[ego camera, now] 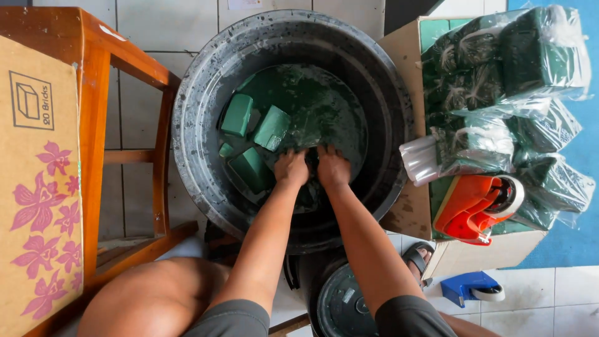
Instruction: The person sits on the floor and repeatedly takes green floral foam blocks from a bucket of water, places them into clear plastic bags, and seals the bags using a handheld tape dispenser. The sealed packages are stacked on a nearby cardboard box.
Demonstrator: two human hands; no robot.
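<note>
- My left hand point(291, 167) and my right hand point(332, 166) reach side by side into the big dark basin point(199, 93); both are plunged past the knuckles in green water point(324, 106), so the fingers are hidden and I cannot tell whether they are spread or closed on something.
- Green foam bricks point(272, 127) float at the left of the water; one point(237, 115) stands tilted near the rim, one leans beside it, a third point(249, 168) lies just left of my left hand; a small corner shows between them.
- What lies under my palms is murky; it may be a submerged brick, but the water hides it.
- To do this step well, as I judge it: keep both hands level and the pressure light and even; soaked foam crumbles, so no squeezing at the corners; let the water do the sinking.
- To my right, a cardboard box point(405, 212) holds bagged green blocks point(536, 43) in clear wrap; an orange tape dispenser point(468, 209) rests on it; a blue one point(465, 287) lies on the tiled floor point(524, 306).
- To my left, a wooden chair point(93, 93) with a flower-printed carton point(37, 187) leaning on it; a round lid point(343, 309) sits between my knees.
</note>
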